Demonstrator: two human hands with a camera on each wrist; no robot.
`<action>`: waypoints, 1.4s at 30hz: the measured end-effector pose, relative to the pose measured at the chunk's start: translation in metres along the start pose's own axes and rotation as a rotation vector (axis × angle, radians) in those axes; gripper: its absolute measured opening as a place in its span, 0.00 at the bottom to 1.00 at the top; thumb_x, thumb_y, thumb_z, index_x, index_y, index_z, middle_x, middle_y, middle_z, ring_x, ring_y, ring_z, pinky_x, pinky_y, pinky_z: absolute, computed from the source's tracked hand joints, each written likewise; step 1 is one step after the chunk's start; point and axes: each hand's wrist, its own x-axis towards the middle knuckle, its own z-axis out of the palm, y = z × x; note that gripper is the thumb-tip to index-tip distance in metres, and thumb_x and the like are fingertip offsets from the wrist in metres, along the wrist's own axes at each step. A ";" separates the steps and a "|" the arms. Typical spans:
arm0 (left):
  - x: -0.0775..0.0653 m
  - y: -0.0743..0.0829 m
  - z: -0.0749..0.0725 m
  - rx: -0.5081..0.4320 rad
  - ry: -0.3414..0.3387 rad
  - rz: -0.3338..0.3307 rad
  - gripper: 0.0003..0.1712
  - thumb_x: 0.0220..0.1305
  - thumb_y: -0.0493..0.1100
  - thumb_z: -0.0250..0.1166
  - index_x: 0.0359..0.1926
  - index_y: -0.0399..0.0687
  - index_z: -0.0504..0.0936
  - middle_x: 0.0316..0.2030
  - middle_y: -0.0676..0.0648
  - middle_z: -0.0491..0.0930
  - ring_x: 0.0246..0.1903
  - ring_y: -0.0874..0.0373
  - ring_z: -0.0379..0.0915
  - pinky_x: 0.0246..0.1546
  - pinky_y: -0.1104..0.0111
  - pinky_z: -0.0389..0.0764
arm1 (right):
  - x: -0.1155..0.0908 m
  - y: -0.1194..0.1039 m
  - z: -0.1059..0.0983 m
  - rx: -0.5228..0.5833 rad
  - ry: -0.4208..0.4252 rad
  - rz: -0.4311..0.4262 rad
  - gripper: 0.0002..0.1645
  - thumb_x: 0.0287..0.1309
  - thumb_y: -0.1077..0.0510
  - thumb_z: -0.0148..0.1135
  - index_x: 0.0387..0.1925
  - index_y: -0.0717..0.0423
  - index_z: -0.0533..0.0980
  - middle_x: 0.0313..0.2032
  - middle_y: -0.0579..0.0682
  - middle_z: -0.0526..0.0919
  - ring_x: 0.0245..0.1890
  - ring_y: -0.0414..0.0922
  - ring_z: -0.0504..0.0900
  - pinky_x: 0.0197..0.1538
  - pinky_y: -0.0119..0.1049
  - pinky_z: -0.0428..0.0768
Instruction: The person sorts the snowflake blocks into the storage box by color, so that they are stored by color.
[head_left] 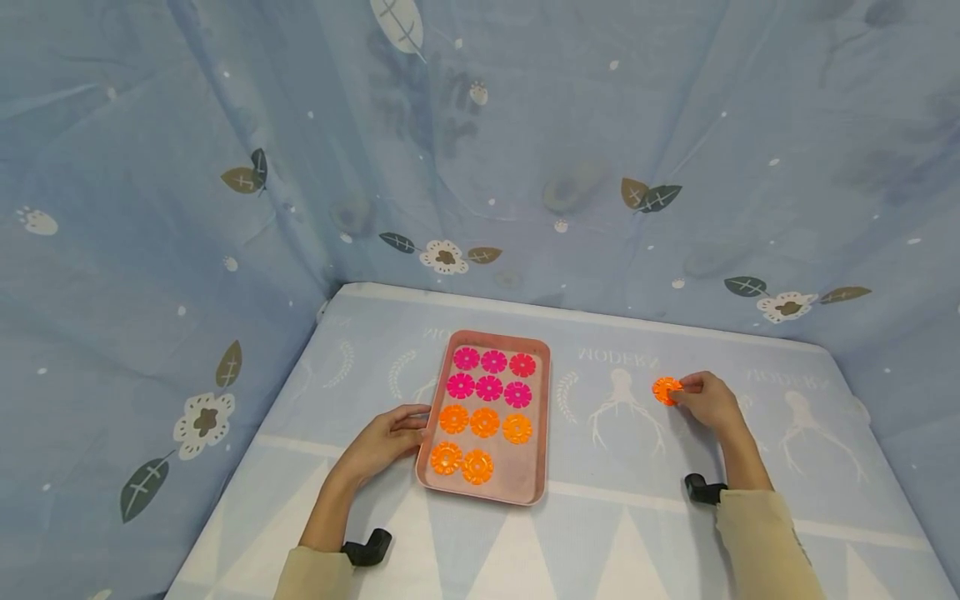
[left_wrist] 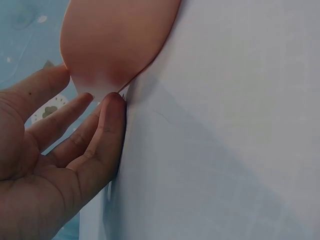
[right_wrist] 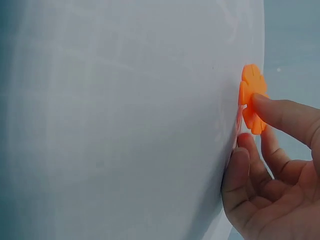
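Observation:
A shallow pink tray (head_left: 525,467) lies on the table with rows of notched, flower-shaped plastic discs. Several pink discs (head_left: 489,388) fill its far half and several orange discs (head_left: 484,422) its near half. My left hand (head_left: 386,442) rests at the tray's left side, its fingertips touching the rim; in the left wrist view the fingers meet the tray's wall (left_wrist: 120,35). To the right of the tray, my right hand (head_left: 708,400) pinches an orange notched disc (head_left: 665,390) between thumb and fingers. The right wrist view shows that disc (right_wrist: 254,85) tilted up, close to the tabletop.
The table is covered with a pale blue and white patterned cloth (head_left: 622,517). Blue curtains (head_left: 570,167) with leaves and flowers hang behind it and at both sides. A black wrist mount (head_left: 367,548) sits on the left wrist and another black mount (head_left: 703,490) on the right.

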 end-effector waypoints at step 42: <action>-0.001 -0.001 0.001 0.001 0.009 -0.004 0.26 0.71 0.38 0.63 0.67 0.40 0.72 0.55 0.38 0.78 0.53 0.47 0.78 0.51 0.61 0.81 | -0.050 -0.057 -0.005 0.239 -0.037 -0.282 0.18 0.72 0.62 0.55 0.56 0.72 0.71 0.46 0.66 0.79 0.38 0.46 0.82 0.39 0.30 0.83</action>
